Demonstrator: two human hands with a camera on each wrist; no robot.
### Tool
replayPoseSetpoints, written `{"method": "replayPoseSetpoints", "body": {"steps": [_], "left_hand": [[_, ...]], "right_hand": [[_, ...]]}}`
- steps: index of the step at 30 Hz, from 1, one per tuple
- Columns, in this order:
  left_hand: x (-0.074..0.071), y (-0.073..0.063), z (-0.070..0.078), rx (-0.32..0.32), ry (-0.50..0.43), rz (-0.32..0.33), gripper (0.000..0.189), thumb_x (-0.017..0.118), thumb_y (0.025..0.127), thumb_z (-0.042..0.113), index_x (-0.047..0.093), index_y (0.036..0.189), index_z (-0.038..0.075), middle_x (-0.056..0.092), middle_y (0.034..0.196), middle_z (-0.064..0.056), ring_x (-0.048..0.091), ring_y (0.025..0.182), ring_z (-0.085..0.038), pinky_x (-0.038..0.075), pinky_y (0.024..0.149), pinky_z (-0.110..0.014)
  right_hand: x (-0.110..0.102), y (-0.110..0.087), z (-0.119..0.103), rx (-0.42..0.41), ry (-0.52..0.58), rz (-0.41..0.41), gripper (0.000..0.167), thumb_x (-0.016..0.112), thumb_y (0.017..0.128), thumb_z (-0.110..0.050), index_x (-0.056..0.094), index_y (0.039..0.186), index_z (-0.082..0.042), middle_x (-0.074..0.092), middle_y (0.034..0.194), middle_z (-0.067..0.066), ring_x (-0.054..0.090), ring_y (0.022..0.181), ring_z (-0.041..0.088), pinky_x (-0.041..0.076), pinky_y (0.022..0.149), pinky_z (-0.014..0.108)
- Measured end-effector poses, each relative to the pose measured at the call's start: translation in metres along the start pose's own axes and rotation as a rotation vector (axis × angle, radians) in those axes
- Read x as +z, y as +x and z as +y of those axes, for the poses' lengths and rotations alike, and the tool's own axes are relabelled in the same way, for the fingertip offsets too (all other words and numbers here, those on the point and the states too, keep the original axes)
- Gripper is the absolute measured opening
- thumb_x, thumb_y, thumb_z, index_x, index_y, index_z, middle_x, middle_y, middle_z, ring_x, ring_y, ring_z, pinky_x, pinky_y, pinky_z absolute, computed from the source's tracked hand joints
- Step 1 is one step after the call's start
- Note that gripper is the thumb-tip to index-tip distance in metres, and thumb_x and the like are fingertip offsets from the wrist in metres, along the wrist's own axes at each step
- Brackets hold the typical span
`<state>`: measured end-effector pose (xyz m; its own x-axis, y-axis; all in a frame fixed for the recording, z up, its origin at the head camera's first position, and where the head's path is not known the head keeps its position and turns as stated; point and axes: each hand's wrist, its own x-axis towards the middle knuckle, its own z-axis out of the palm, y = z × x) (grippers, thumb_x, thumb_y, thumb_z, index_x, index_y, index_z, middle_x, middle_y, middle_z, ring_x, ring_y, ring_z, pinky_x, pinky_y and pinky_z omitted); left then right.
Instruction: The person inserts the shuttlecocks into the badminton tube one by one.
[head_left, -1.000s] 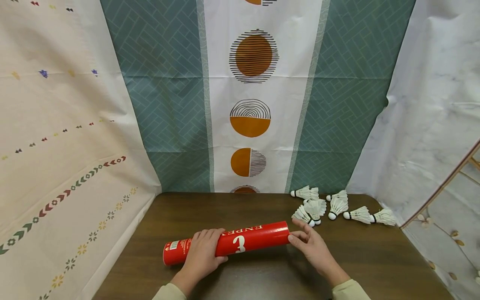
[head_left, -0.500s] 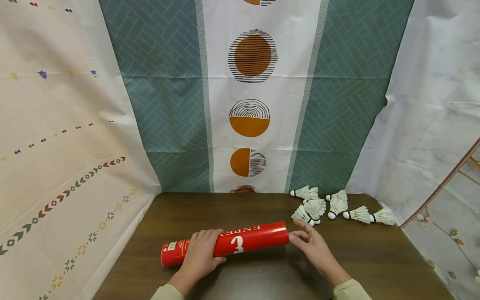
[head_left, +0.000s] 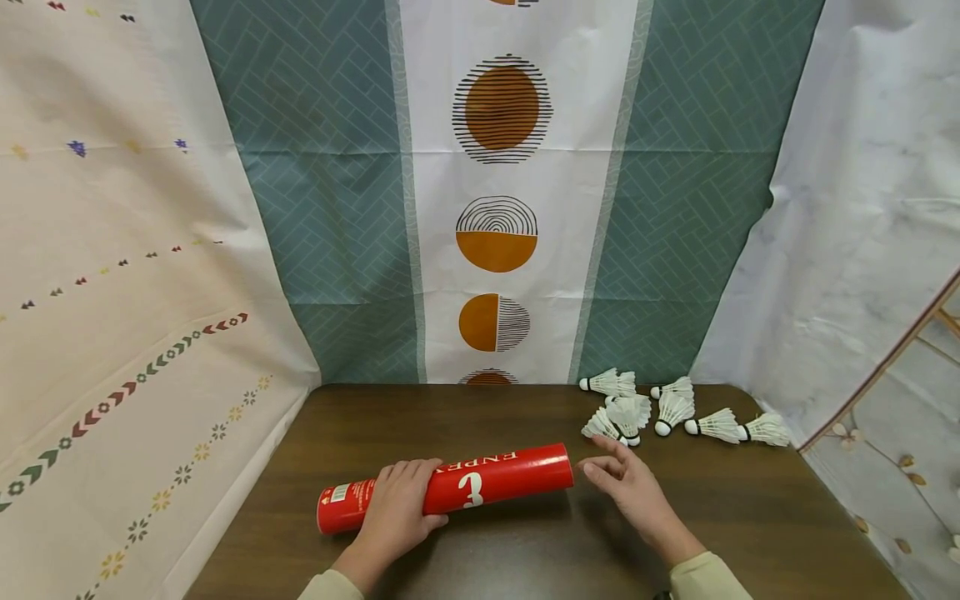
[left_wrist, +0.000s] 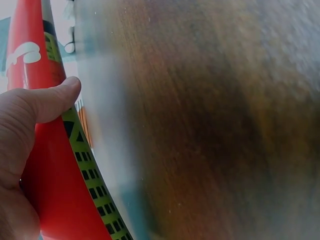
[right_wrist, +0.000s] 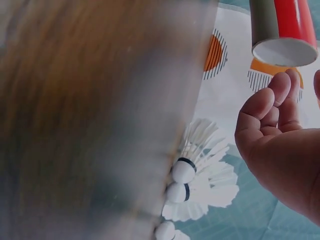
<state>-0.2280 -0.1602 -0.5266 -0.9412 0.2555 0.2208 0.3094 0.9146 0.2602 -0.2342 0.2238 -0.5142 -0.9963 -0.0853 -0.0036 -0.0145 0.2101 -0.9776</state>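
Note:
A red shuttlecock tube [head_left: 517, 477] with white lettering lies slanted across the front of the table, its right end raised a little. My left hand [head_left: 396, 510] grips it around the left half, and in the left wrist view the thumb [left_wrist: 55, 102] presses along its side near a green and black strip. Just off the tube's right end is my right hand [head_left: 633, 498], fingers loosely bent and holding nothing. The right wrist view shows a pale round end [right_wrist: 285, 52] of the tube beyond those fingers.
Several white feather shuttlecocks [head_left: 675, 412] lie in a loose group at the back right of the dark wooden table [head_left: 420, 417]. Patterned cloths hang behind, with a green and white one [head_left: 345, 250] in the middle, and along both sides.
The tube and my left hand have shifted slightly to the left. A small gap has opened between the tube's right end and my right hand's fingertips.

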Motion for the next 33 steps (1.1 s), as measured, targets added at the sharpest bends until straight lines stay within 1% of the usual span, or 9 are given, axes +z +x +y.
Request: {"method": "replayPoseSetpoints", "body": {"steps": [4, 7, 11, 13, 18, 21, 26, 30, 33], "left_hand": [[0.000, -0.001, -0.001, 0.001, -0.001, -0.002, 0.088, 0.101, 0.068, 0.041, 0.060, 0.142, 0.018, 0.072, 0.133, -0.006, 0.063, 0.122, -0.031, 0.049, 0.108, -0.060], [0.000, -0.002, -0.002, 0.003, 0.000, -0.004, 0.088, 0.101, 0.068, 0.041, 0.060, 0.142, 0.017, 0.072, 0.133, -0.007, 0.063, 0.122, -0.031, 0.049, 0.107, -0.061], [-0.001, -0.003, -0.003, -0.002, 0.004, -0.006, 0.088, 0.102, 0.067, 0.041, 0.060, 0.142, 0.018, 0.072, 0.133, -0.006, 0.063, 0.122, -0.031, 0.049, 0.107, -0.060], [-0.002, -0.004, -0.003, -0.006, 0.005, -0.009, 0.088, 0.102, 0.067, 0.041, 0.060, 0.142, 0.019, 0.072, 0.133, -0.006, 0.063, 0.122, -0.031, 0.049, 0.107, -0.060], [-0.002, -0.004, -0.003, -0.010, 0.006, -0.022, 0.088, 0.102, 0.067, 0.041, 0.060, 0.142, 0.018, 0.072, 0.133, -0.006, 0.063, 0.122, -0.031, 0.049, 0.107, -0.060], [-0.002, -0.004, -0.004, -0.008, 0.008, -0.023, 0.088, 0.102, 0.067, 0.041, 0.060, 0.142, 0.018, 0.072, 0.133, -0.006, 0.063, 0.122, -0.031, 0.050, 0.107, -0.060], [-0.002, -0.006, -0.006, -0.001, 0.014, -0.008, 0.088, 0.102, 0.067, 0.041, 0.060, 0.141, 0.018, 0.072, 0.132, -0.006, 0.064, 0.121, -0.031, 0.050, 0.106, -0.059], [-0.001, -0.007, -0.008, 0.006, 0.019, 0.003, 0.088, 0.102, 0.066, 0.041, 0.061, 0.140, 0.018, 0.073, 0.131, -0.006, 0.064, 0.120, -0.030, 0.050, 0.106, -0.059], [-0.002, -0.008, -0.008, 0.006, 0.015, -0.002, 0.087, 0.102, 0.066, 0.040, 0.061, 0.140, 0.019, 0.073, 0.131, -0.006, 0.064, 0.120, -0.030, 0.050, 0.106, -0.059]], "right_hand": [[-0.003, 0.002, 0.004, 0.013, -0.015, 0.029, 0.066, 0.072, 0.103, -0.020, 0.041, 0.160, -0.005, 0.073, 0.132, 0.023, 0.073, 0.116, 0.020, 0.056, 0.092, 0.021], [-0.005, 0.005, 0.008, 0.022, -0.040, 0.051, 0.066, 0.073, 0.103, -0.021, 0.042, 0.159, -0.004, 0.074, 0.132, 0.022, 0.074, 0.112, 0.018, 0.057, 0.088, 0.024], [-0.007, 0.007, 0.011, 0.041, -0.073, 0.080, 0.067, 0.075, 0.102, -0.024, 0.044, 0.158, -0.004, 0.076, 0.129, 0.019, 0.073, 0.106, 0.019, 0.056, 0.083, 0.026], [-0.008, 0.008, 0.011, 0.052, -0.074, 0.099, 0.066, 0.075, 0.101, -0.024, 0.046, 0.157, -0.004, 0.076, 0.128, 0.019, 0.072, 0.105, 0.021, 0.056, 0.082, 0.026], [-0.011, 0.011, 0.012, 0.072, -0.075, 0.131, 0.064, 0.074, 0.102, -0.023, 0.045, 0.157, -0.003, 0.075, 0.130, 0.019, 0.072, 0.099, 0.019, 0.055, 0.080, 0.027], [-0.014, 0.013, 0.012, 0.082, -0.084, 0.135, 0.064, 0.072, 0.103, -0.023, 0.044, 0.157, -0.001, 0.074, 0.133, 0.022, 0.073, 0.098, 0.019, 0.055, 0.079, 0.027], [-0.019, 0.017, 0.009, 0.087, -0.119, 0.142, 0.062, 0.070, 0.105, -0.022, 0.043, 0.156, 0.001, 0.072, 0.134, 0.025, 0.074, 0.093, 0.018, 0.056, 0.077, 0.030], [-0.024, 0.021, 0.009, 0.089, -0.149, 0.144, 0.062, 0.069, 0.105, -0.021, 0.041, 0.156, 0.002, 0.072, 0.132, 0.025, 0.074, 0.094, 0.021, 0.056, 0.076, 0.030], [-0.028, 0.025, 0.012, 0.080, -0.176, 0.132, 0.061, 0.069, 0.105, -0.020, 0.041, 0.155, 0.004, 0.073, 0.131, 0.025, 0.076, 0.096, 0.022, 0.056, 0.075, 0.028]]}}
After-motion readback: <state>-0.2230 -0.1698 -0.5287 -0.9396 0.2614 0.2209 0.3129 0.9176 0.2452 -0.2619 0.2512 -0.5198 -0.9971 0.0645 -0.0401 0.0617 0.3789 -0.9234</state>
